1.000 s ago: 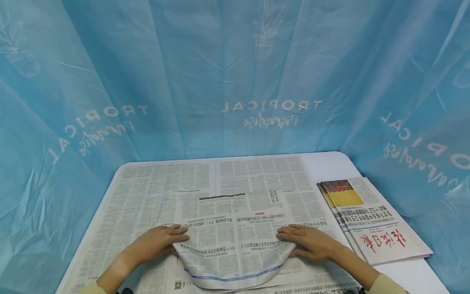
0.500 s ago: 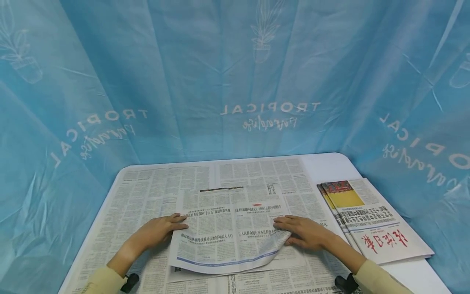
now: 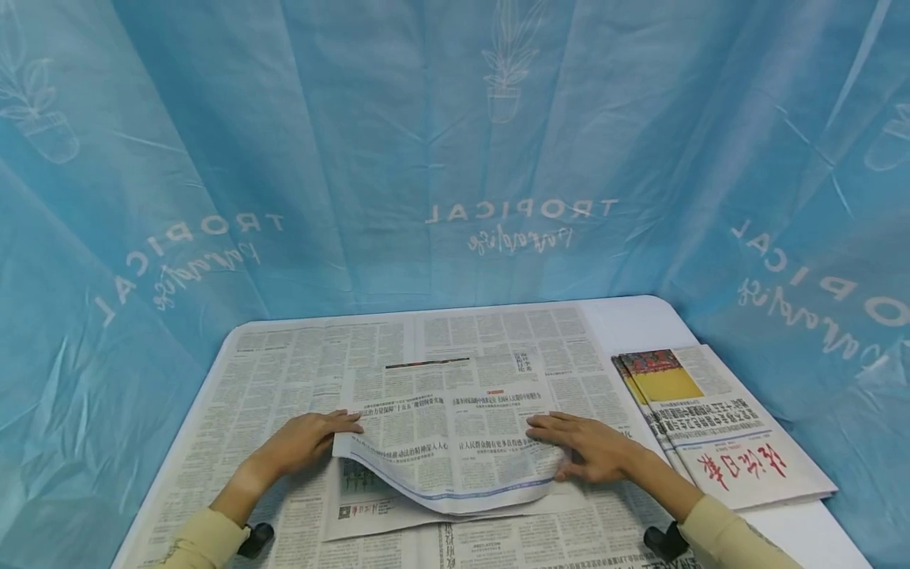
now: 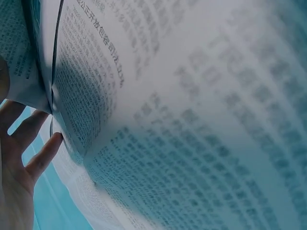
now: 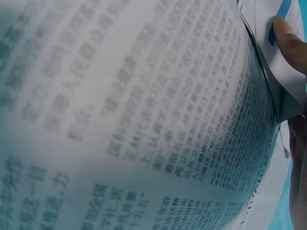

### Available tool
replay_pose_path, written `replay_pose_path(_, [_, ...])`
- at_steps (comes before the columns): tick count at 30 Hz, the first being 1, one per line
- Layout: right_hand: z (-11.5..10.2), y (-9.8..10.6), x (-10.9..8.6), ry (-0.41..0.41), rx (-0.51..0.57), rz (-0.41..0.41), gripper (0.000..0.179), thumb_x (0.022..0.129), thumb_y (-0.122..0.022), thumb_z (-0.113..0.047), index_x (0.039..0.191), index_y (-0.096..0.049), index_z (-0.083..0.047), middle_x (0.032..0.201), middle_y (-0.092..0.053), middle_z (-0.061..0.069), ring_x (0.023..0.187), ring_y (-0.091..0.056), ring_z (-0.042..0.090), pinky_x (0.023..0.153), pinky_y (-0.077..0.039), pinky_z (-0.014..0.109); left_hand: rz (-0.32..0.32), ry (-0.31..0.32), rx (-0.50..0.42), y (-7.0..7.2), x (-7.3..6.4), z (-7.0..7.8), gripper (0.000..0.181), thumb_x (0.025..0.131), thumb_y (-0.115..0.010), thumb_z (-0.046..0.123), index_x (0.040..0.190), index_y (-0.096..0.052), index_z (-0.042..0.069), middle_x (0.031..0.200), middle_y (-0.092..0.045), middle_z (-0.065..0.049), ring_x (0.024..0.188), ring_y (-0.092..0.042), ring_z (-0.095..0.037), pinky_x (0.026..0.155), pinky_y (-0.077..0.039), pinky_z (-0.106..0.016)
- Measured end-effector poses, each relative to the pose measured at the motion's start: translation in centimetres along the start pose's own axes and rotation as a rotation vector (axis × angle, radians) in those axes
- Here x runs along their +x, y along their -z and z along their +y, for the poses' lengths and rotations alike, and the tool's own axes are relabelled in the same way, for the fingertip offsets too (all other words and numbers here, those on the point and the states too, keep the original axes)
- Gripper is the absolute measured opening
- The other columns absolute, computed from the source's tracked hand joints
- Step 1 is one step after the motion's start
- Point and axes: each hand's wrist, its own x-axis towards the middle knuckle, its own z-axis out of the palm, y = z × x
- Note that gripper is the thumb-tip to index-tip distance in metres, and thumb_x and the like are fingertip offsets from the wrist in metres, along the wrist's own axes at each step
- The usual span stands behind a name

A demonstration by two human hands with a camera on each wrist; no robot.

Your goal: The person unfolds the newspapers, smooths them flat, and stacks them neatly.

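Observation:
In the head view a folded newspaper (image 3: pixel 490 454) lies at the near middle of the table, its upper layer bowed upward. The left hand (image 3: pixel 309 444) pinches this layer's left edge, thumb tucked under. At the opposite edge the right hand (image 3: pixel 586 449) grips with its fingers on top. Beneath the raised front edge, a lower page (image 3: pixel 366 514) shows a dark picture and red lettering. The left wrist view has the left hand (image 4: pixel 21 158) at the paper's edge, several fingers spread behind it. In the right wrist view, the right thumb (image 5: pixel 290 45) presses the paper near a blue stripe.
Spread newspaper sheets (image 3: pixel 273 379) cover much of the white table (image 3: pixel 633 320). To the right lies a stack of folded newspapers (image 3: pixel 739 435) with red lettering. A blue printed curtain (image 3: pixel 384 158) encloses the back and sides.
Both hands have shifted slightly away from the body with the newspaper. Its upper layer's front edge has moved back and lifted at the left, uncovering the picture below.

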Motion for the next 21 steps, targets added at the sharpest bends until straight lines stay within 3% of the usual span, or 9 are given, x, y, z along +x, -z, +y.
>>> replay_pose_path(4, [0.2, -0.1, -0.3, 0.010, -0.016, -0.008, 0.075, 0.089, -0.062, -0.052, 0.149, -0.041, -0.014, 0.153, -0.041, 0.010, 0.135, -0.043, 0.040, 0.103, -0.041, 0.052, 0.009, 0.048, -0.061, -0.1, 0.2, -0.2, 0.041, 0.094, -0.056, -0.004, 0.125, -0.066, 0.021, 0.132, -0.063, -0.008, 0.116, -0.062, -0.033, 0.063, -0.044, -0.028])
replay_pose_path(8, [0.4, -0.5, -0.8, 0.036, -0.004, 0.025, 0.076, 0.090, -0.059, -0.054, 0.150, -0.039, -0.012, 0.154, -0.038, 0.015, 0.137, -0.040, 0.039, 0.108, -0.034, 0.050, 0.037, 0.104, -0.121, -0.2, 0.4, -0.4, 0.035, 0.097, -0.057, 0.005, 0.124, -0.068, 0.024, 0.127, -0.067, -0.006, 0.111, -0.065, -0.027, 0.078, -0.053, -0.038])
replay_pose_path(13, [0.7, -0.7, -1.0, 0.066, 0.037, 0.050, 0.082, 0.094, -0.050, -0.059, 0.152, -0.032, -0.005, 0.156, -0.031, 0.020, 0.143, -0.031, 0.035, 0.119, -0.012, 0.039, 0.093, 0.179, -0.169, -0.2, 0.4, -0.7, 0.022, 0.098, -0.054, 0.009, 0.111, -0.071, 0.016, 0.106, -0.071, -0.002, 0.090, -0.065, -0.015, 0.075, -0.050, -0.036])
replay_pose_path(16, [0.8, -0.8, -0.8, 0.050, 0.040, 0.073, 0.075, 0.091, -0.060, -0.035, 0.152, -0.030, -0.004, 0.157, -0.029, 0.021, 0.143, -0.031, 0.037, 0.120, -0.006, 0.036, 0.124, 0.188, -0.199, -0.4, 0.4, -1.0, 0.018, 0.099, -0.054, 0.009, 0.106, -0.069, 0.013, 0.101, -0.069, -0.001, 0.086, -0.063, -0.013, 0.075, -0.049, -0.036])
replay_pose_path(19, [1.2, -0.8, 0.3, 0.026, -0.008, 0.137, 0.080, 0.078, -0.063, -0.012, 0.151, -0.034, -0.005, 0.155, -0.034, 0.020, 0.140, -0.037, 0.037, 0.118, -0.015, 0.043, 0.159, 0.169, -0.246, -0.5, 0.3, -1.3, 0.018, 0.099, -0.054, 0.009, 0.109, -0.069, 0.012, 0.107, -0.070, -0.004, 0.096, -0.066, -0.017, 0.083, -0.051, -0.042])
replay_pose_path(21, [1.6, -0.9, 1.2, 0.018, -0.069, 0.196, 0.071, 0.083, -0.063, -0.010, 0.149, -0.038, -0.005, 0.152, -0.040, 0.019, 0.137, -0.042, 0.036, 0.113, -0.024, 0.049, 0.171, 0.162, -0.280, -0.8, 0.2, -1.4, 0.018, 0.099, -0.054, 0.009, 0.110, -0.069, 0.010, 0.108, -0.070, -0.006, 0.097, -0.067, -0.021, 0.085, -0.051, -0.044])
